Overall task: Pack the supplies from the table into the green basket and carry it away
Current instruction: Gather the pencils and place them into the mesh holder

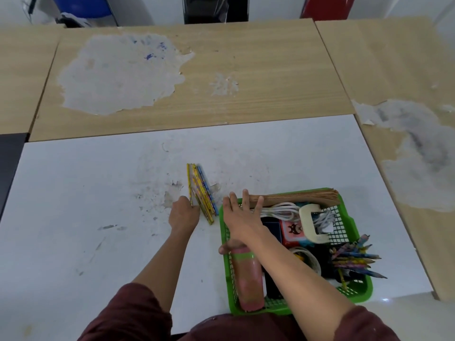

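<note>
A bundle of yellow and blue pencils (200, 190) lies on the white table (86, 193), left of the green basket (354, 294). My left hand (183, 214) touches the near end of the bundle, fingers curled around it. My right hand (242, 215) hovers flat with fingers spread over the basket's far-left corner, holding nothing. The basket holds a pink and green bottle (246, 276), a white cable (280, 209), a cream hole punch (314, 223), brown paper (295, 195), a roll of tape (306, 258) and several more pencils (354, 258).
Worn wooden tables (221, 77) adjoin the white one at the back and right. Blue, black and red chairs (81, 6) stand behind them. A dark surface (9, 158) lies at the left edge.
</note>
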`<state>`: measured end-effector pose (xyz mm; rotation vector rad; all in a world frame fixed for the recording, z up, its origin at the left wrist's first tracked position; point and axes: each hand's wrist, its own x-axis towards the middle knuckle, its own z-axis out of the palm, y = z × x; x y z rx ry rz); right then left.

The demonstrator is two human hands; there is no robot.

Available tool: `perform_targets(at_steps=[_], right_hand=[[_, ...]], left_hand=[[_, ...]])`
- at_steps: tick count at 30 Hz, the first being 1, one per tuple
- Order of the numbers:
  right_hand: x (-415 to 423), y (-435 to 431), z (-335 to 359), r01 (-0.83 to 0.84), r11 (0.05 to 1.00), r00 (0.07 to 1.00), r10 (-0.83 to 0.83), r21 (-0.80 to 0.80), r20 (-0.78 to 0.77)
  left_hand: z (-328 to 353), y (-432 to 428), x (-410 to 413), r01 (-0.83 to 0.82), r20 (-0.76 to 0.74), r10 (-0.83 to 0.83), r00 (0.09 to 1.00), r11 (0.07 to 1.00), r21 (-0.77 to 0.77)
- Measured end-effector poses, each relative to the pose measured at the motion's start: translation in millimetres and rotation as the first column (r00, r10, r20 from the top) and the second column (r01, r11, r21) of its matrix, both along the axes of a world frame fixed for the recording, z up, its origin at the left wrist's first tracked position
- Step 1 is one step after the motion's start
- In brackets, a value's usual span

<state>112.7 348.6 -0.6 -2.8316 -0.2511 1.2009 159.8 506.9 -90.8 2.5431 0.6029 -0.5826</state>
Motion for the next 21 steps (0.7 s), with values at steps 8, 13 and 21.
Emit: perform_targets(at_steps=[8, 13, 21], right_hand=[[1, -4, 2, -0.009, 1.0, 1.0, 0.009, 0.02, -0.012], [-1, -12, 0, 0.052, 0.989, 0.998, -0.057, 0.137, 0.032], [-52, -45, 29, 0.165, 0.713, 0.702, -0.57, 0.681, 0.427]], left_hand=[[33, 27, -45, -0.166, -0.063, 0.169, 0.984, 0.714, -0.68], [79, 24, -70, -0.077, -0.024, 0.098, 0.995, 0.577, -0.813], [128, -20, -99, 0.144, 0.041, -0.209, 0.977, 0.505, -0.851]])
